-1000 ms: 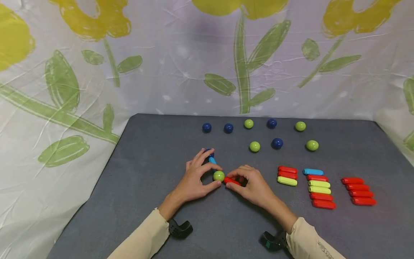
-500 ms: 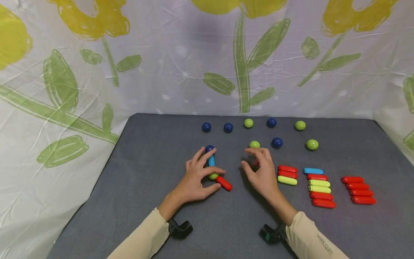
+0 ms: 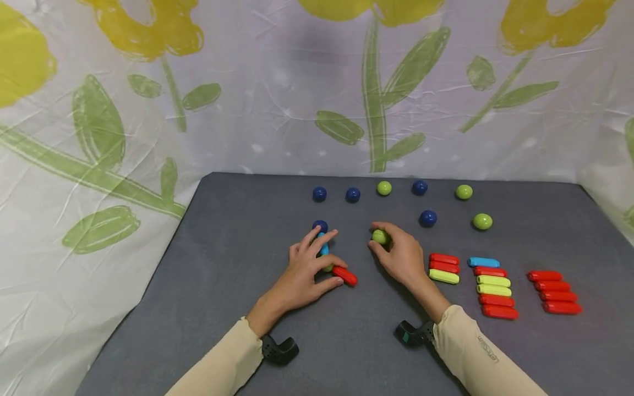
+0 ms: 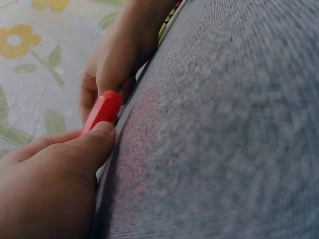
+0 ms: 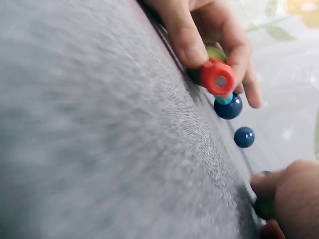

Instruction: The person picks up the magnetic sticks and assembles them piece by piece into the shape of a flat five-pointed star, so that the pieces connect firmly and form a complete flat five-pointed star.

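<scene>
A small chain of magnetic-toy pieces lies left of the table's middle: a dark blue ball [image 3: 320, 225], a light blue rod [image 3: 323, 242], a green ball [image 5: 216, 53] and a red rod [image 3: 345, 276]. Thumb and index finger of my left hand [image 3: 309, 275] pinch the red rod near its joint with that green ball, the ball partly covered by the index finger. The rod's free end, with a grey round spot, faces the right wrist camera. To the right, my right hand [image 3: 403, 258] holds another green ball [image 3: 380, 237] between thumb and fingers, at the tabletop.
Loose blue balls [image 3: 428, 218] and green balls [image 3: 482, 221] are spread along the back of the grey table [image 3: 213, 231]. Red, yellow and blue rods [image 3: 493, 280] lie in three groups at the right. A flowered cloth [image 3: 272, 110] hangs behind.
My right hand let go of the red rod, reached back and right to a loose green ball, and has brought it slightly nearer. The left hand shifted the chain's near end left, then stayed.
</scene>
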A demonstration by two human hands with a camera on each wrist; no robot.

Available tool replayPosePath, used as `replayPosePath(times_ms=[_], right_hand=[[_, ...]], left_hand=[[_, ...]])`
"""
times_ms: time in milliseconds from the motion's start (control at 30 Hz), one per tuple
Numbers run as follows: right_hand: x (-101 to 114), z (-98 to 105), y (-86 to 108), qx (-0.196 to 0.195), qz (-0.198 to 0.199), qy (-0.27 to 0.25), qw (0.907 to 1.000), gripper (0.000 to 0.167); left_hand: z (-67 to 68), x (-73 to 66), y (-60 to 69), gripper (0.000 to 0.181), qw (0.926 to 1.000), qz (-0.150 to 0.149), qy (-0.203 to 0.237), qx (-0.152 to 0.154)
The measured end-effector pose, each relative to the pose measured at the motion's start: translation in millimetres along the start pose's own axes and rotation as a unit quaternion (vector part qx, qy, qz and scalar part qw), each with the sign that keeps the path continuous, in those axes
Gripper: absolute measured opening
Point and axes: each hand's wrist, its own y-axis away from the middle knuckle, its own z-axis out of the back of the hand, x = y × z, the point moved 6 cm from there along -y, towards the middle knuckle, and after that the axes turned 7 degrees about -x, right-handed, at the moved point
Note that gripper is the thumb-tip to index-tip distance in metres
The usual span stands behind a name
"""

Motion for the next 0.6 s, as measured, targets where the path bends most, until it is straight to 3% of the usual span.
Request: replayPosePath(times_ms=[233,467,600], right_hand=[[1,3,17.9,0.072,0.027,-0.1,0.992,0.035],[14,3,31.3,0.073,0.109,-0.141,0.9813,0.036],[21,0,38.4,0.082,0.128,-0.158,0.9758,0.036]], left_hand=[[1.2,4.5,-0.9,0.019,0.9989,0.036,-0.006,-0.029],[3.2,4.3,-1.4,0.017,0.9982,0.045,-0.014,-0.038],[3.4,3.9,-1.0,0.019,0.9982,0.046,-0.019,-0.035]])
